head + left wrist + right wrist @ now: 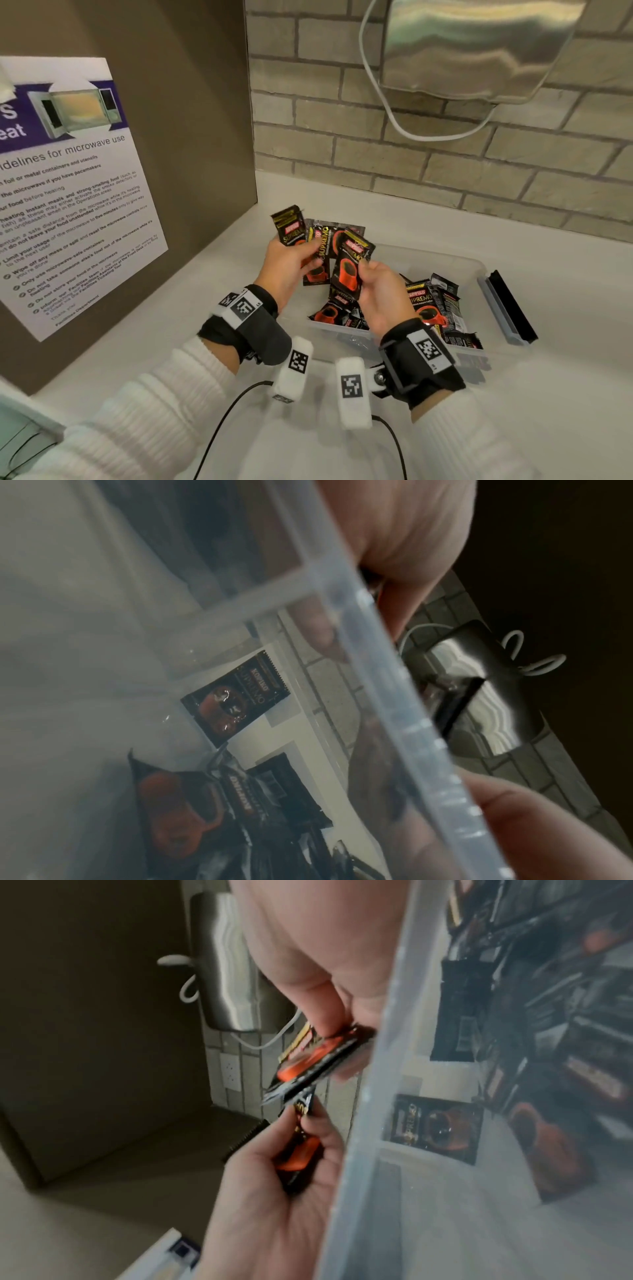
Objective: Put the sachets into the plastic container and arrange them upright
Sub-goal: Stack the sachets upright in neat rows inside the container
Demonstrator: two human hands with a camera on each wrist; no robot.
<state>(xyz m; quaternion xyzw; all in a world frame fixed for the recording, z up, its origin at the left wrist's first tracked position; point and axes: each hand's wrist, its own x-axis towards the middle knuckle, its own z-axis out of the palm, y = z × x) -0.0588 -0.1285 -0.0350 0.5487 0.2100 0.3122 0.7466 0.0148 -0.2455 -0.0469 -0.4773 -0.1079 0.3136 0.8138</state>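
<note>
A clear plastic container (479, 270) stands on the white counter, with several black-and-red coffee sachets (431, 308) lying jumbled inside it. My left hand (291, 263) grips a fan of sachets (294, 228) above the container's left end. My right hand (373, 277) pinches one sachet (349, 270) right beside that fan. The right wrist view shows the thumb pressing on this sachet (308, 1056), with the left hand (291, 1172) below holding its sachets. Through the container wall (394, 696) in the left wrist view a single sachet (236, 699) lies flat on the bottom.
The container's grey lid (507, 308) leans at its right end. A brown panel with a microwave notice (68, 192) stands at the left. A steel dispenser (479, 48) with a white cable hangs on the brick wall behind. Black cables (233, 421) run across the near counter.
</note>
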